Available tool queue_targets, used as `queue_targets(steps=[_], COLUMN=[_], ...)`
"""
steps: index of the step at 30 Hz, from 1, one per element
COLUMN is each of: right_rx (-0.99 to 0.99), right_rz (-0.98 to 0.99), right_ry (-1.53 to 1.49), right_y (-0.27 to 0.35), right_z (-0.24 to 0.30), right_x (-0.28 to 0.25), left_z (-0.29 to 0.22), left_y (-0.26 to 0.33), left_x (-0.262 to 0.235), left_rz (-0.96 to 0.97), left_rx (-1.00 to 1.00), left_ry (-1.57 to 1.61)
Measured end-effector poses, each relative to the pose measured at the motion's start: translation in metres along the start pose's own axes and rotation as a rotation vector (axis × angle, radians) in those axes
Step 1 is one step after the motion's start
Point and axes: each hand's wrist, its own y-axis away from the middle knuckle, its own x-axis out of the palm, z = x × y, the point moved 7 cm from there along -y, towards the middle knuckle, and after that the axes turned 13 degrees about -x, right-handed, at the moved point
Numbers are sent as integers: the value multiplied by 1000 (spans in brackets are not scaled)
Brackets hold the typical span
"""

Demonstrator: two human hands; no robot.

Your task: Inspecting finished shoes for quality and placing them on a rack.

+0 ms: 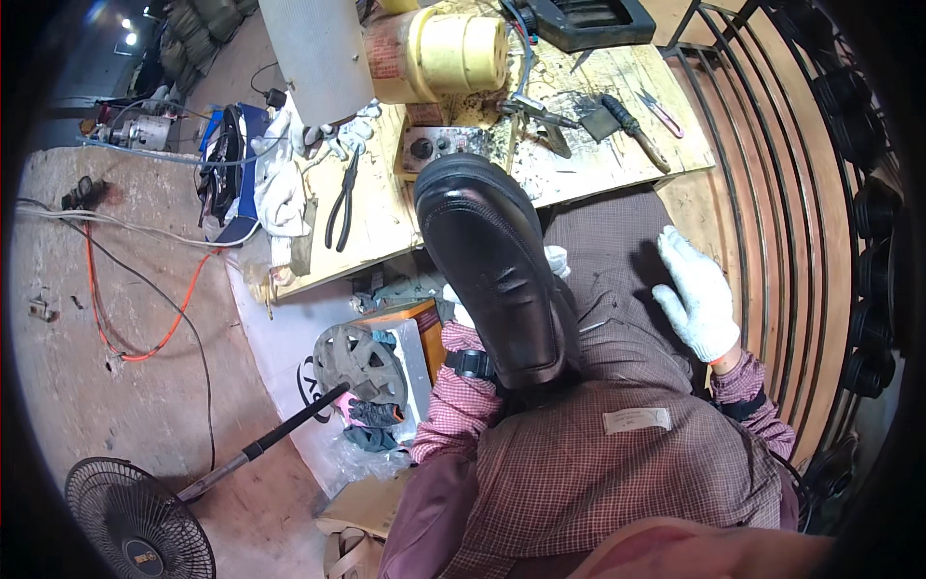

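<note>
bright workbench [384, 214], sheen on shoe [492, 280], lamps [130, 39] glaring upper left, fisheye-bent edges

A rack [762, 193] is standing by the right edge of my bench [374, 214]; lights [130, 39] are shining far beyond the left edge.

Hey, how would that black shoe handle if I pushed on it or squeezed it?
The black shoe probably gives a little under pressure, since small creases mark its upper. It would likely spring back rather than flop, as its rounded form looks full. Its glossy surface may feel somewhat slippery.
</note>
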Motion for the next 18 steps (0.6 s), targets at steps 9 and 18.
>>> queue_targets(steps=[9, 18], right_rx=[-238, -418], right_rz=[-112, 79], right_ry=[-44, 62], right_y=[-42, 0], right_z=[50, 76], right_x=[-31, -65], left_z=[2, -56], left_y=[-15, -58], left_x=[21, 129], left_rz=[609, 342], left_rx=[-65, 12], left_ry=[1040, 508])
